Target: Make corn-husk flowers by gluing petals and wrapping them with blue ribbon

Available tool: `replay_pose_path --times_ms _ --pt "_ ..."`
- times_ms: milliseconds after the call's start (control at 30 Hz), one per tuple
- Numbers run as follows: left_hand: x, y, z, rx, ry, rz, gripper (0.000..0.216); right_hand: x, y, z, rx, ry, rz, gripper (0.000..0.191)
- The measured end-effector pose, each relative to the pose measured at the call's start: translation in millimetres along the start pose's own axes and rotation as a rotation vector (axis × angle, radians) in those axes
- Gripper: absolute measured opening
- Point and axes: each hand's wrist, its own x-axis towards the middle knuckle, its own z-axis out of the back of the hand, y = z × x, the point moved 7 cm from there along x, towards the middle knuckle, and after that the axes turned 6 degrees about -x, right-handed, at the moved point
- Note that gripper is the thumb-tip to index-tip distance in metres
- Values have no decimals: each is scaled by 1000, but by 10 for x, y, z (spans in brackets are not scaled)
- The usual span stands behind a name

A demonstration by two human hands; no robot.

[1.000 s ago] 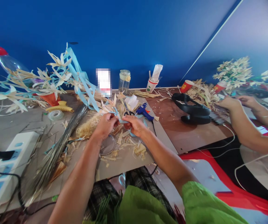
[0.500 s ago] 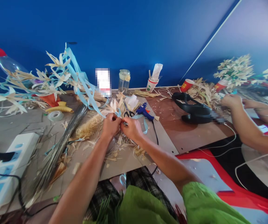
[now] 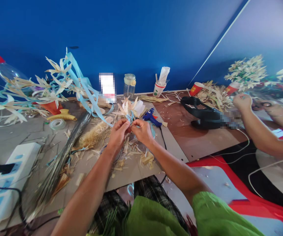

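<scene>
Two bare hands meet above the littered tabletop (image 3: 174, 147), and just beyond their fingertips, on the side away from the person, is a pale husk flower (image 3: 126, 106). Its long axis runs from the blue-wrapped base (image 3: 130, 117), turned toward the hands, out to petals that fan up and away, leaning a little left. Neither hand is clearly nearer: the left hand (image 3: 118, 129) comes to the base from the left, the right hand (image 3: 143, 131) from the right, with barely a gap between them.

On the left, the grip is a close pinch, thumb against finger, grasping the flower at its base. On the right, thumb and fingers are drawn together beside that same base (whether they nip ribbon, stem or nothing, I cannot tell).

Right of the flower lie a white paper piece (image 3: 139, 108) and a blue glue gun (image 3: 152, 118); to the left are a tangle of fibre (image 3: 92, 136) and a bundle of wires (image 3: 66, 155). Husk scraps (image 3: 146, 159) lie nearer the person.
</scene>
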Motion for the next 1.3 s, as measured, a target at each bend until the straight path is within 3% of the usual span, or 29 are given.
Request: replay_pose_path --times_ms 367,633,967,1300 --pt "36 -38 65 -158 25 80 21 30 -166 -176 307 133 -84 12" --pt "48 -57 75 -97 -7 41 24 3 -75 -144 271 145 -62 12" --pt "51 14 64 -154 75 131 15 3 -152 -262 378 246 -113 20" --pt "-29 -51 68 -152 -14 112 15 28 -201 -233 391 211 -98 15"
